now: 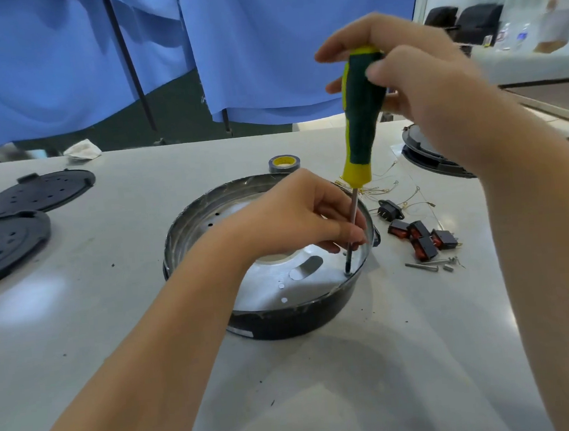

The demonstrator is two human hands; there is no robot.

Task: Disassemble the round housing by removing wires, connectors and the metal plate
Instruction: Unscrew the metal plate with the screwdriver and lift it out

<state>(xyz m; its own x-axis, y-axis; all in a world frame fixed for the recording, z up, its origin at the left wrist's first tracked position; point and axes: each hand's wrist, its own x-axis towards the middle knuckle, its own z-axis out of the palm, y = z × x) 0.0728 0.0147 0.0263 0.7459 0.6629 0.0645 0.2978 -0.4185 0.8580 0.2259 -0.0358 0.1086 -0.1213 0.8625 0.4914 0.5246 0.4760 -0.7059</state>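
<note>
We see the round black housing (285, 321) sitting open side up on the table, its silver metal plate (311, 285) still seated inside. Removed thin wires (396, 193) and black-and-red connectors (423, 239) lie just to its right.

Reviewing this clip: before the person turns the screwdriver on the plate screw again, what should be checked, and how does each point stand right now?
1. Screwdriver tip on the screw in the metal plate: ok, though how well it is seated cannot be told.
2. Right hand grips the handle: ok.
3. Left hand pinches the shaft low down to steady it: ok.
4. Round housing held against turning: not ok, neither hand holds it.
5. Wires and switches out of the housing, on the table: ok.
6. Other screws remaining under the left hand: cannot tell.
</note>
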